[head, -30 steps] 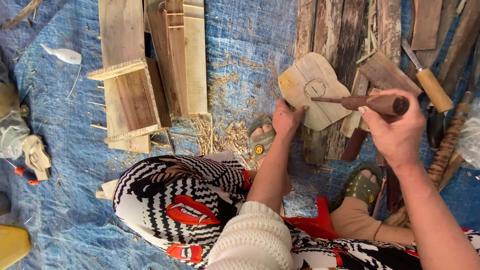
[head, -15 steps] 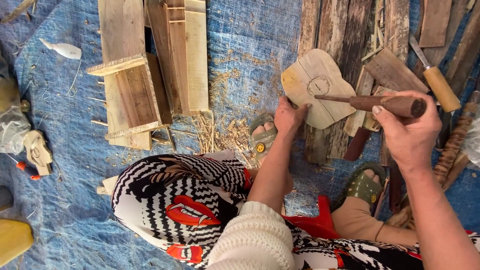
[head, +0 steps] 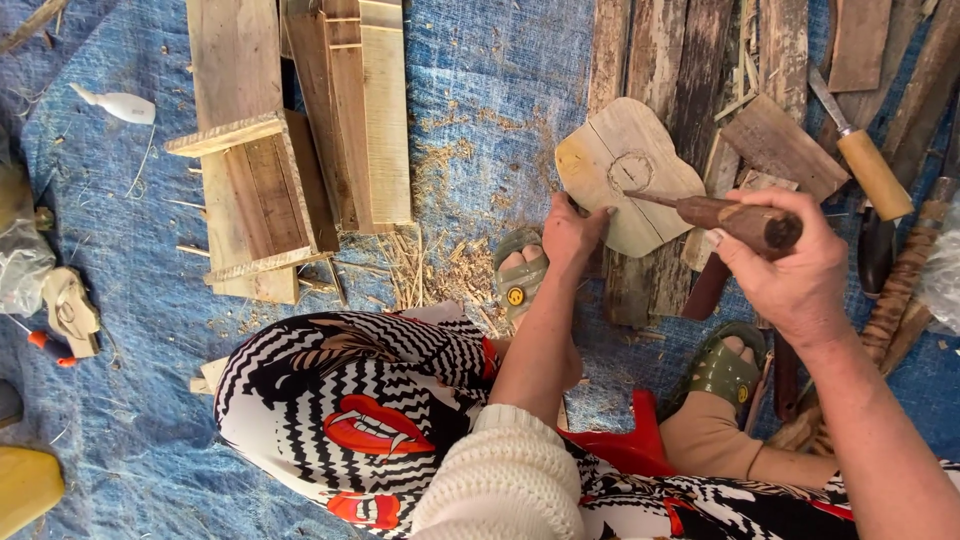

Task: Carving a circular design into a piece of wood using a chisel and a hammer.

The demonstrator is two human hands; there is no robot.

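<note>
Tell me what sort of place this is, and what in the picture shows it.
Likely an informal woodworking spot set up on the ground. A blue tarp is strewn with wood shavings, planks lie about, and the right hand works a wooden-handled tool on a cut wooden piece that the left hand steadies.

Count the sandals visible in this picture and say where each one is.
2. One green sandal is just left of the left hand; the other sandal is below the right hand. None seems hidden.
</note>
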